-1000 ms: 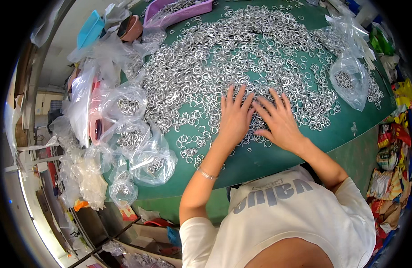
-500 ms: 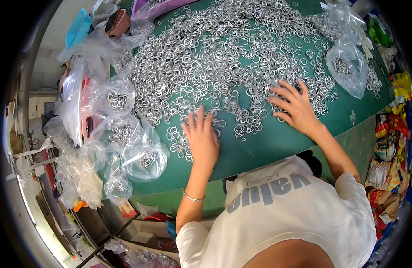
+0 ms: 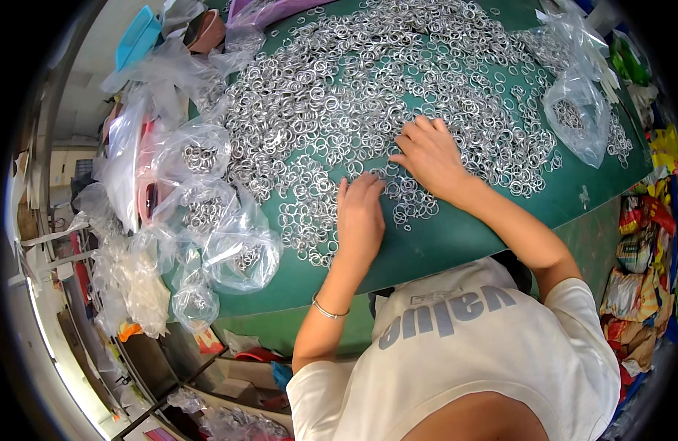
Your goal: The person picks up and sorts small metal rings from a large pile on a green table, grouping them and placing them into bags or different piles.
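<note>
Many loose silver metal rings [image 3: 309,103] lie in a wide, dense spread over a green table [image 3: 457,239]. My left hand [image 3: 361,220] rests at the near edge of the spread, its bent fingertips on rings and slightly apart. Farther right and deeper in the rings is my right hand [image 3: 433,160], palm down, with its thumb held away from the bent fingers. Neither hand shows a ring gripped, though the palms hide what is under them. A small cluster of rings [image 3: 412,206] lies between the hands, and another patch [image 3: 306,213] is left of my left hand.
Clear plastic bags [image 3: 243,246] holding rings crowd the table's left side. Another bag of rings [image 3: 574,121] lies at the right. At the far left are a blue plastic tub [image 3: 137,38], a pink container [image 3: 207,33] and a purple tray [image 3: 269,11]. Colourful packages [image 3: 637,250] stand beyond the right edge.
My right hand has swept left into the rings, and my left hand has shifted a little right. They are closer together, with fingers more bent than before.
</note>
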Motion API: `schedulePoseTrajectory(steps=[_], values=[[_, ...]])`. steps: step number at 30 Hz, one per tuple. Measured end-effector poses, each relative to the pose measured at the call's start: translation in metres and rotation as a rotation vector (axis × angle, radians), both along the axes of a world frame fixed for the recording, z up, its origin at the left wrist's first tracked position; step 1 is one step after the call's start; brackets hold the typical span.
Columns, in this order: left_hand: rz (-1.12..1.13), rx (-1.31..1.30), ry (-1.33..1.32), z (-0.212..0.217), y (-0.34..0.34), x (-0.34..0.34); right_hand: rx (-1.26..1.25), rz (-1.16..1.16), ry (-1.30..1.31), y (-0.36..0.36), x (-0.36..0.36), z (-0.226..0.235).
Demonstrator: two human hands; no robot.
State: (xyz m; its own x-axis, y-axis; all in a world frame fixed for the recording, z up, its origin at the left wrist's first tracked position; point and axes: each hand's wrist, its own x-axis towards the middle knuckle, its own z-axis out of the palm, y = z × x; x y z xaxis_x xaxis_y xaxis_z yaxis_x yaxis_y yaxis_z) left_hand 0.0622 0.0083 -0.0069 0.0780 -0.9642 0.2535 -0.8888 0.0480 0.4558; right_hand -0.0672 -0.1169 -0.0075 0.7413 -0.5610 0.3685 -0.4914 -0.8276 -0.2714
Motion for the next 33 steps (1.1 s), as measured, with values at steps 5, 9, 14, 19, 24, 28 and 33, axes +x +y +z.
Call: schedulePoseTrajectory(steps=[5,9,14,19,24,28,33], values=[[0.248,0.003,0.147,0.007,-0.012,0.016,0.009,0.053,0.038,0.005,0.003,0.000],[0.302,0.076,-0.050,0.003,-0.021,0.023,0.079,0.047,0.011,0.011,-0.010,0.007],[0.290,0.125,-0.044,0.003,-0.027,0.024,-0.035,0.004,0.072,0.004,0.002,0.001],[0.206,0.099,0.044,0.001,-0.026,0.029,0.078,0.090,0.004,-0.001,-0.008,0.008],[0.272,-0.140,0.121,-0.009,-0.022,0.038,1.315,0.051,-0.608,-0.004,-0.020,0.016],[0.354,-0.328,0.448,0.005,-0.022,0.040,1.663,0.088,-0.733,-0.013,-0.020,0.015],[0.377,-0.114,1.519,0.014,-0.011,0.045,0.340,0.063,-0.247,-0.004,0.029,0.011]])
